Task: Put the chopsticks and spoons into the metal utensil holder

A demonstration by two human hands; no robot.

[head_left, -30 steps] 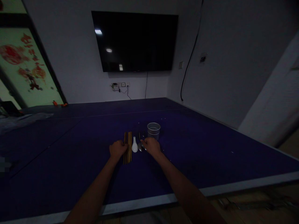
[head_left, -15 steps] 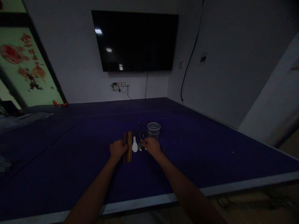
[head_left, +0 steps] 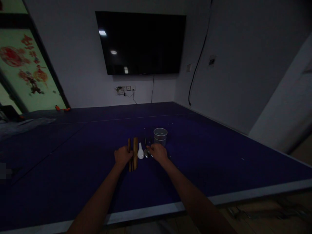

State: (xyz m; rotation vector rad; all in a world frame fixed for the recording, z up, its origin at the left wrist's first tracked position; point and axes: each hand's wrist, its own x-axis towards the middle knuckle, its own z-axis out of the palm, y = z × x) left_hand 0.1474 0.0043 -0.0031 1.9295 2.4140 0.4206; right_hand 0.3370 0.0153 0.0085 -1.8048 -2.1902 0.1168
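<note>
At lower centre, the left hand (head_left: 123,155) pinches slim brown wooden chopsticks (head_left: 130,167), now farther from straight golden-brown wooden sticks (head_left: 135,156), the right hand (head_left: 158,152) curled, its grip unclear

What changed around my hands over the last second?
The leftmost chopsticks, at your left hand, shifted slightly left, widening the gap from the other chopsticks. No new grasp or release is visible. Your right hand, the white spoon, metal spoons and metal cup stayed put.
</note>
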